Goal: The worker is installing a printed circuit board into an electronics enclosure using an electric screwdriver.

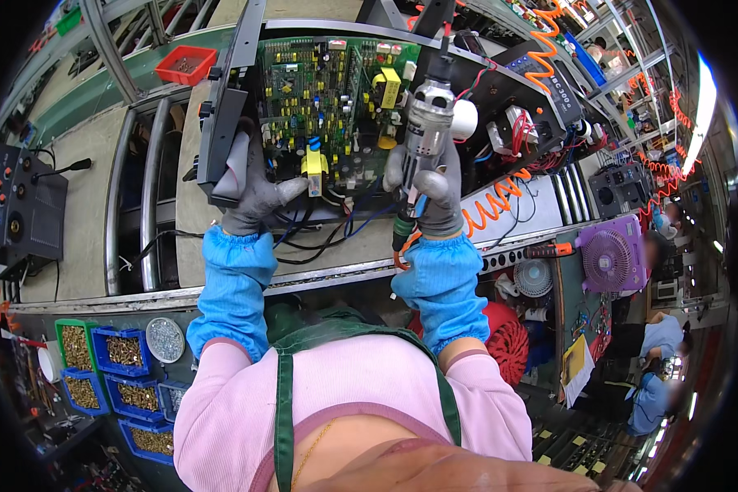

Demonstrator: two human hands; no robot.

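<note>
In grey gloves and blue sleeve covers, both my hands work over an opened machine with a green circuit board (303, 90). My left hand (258, 189) grips the edge of a dark panel (219, 139) standing at the board's left side, its thumb stretched toward a yellow transformer (315, 170). Wrapped in my right hand (436, 193) is a silver pneumatic screwdriver (429, 123), its tip pointing away from me at the machine's far edge. Black and blue wires (312, 234) hang at the near side of the board. The tip's contact point is hard to make out.
Blue bins of brass fasteners (125, 348) stand at lower left, beside a round dish (166, 340). A red tray (185, 65) sits at far left. Another dark machine (25, 213) rests on the roller line. An orange coiled hose (496, 201) and a purple fan (611, 256) are at right.
</note>
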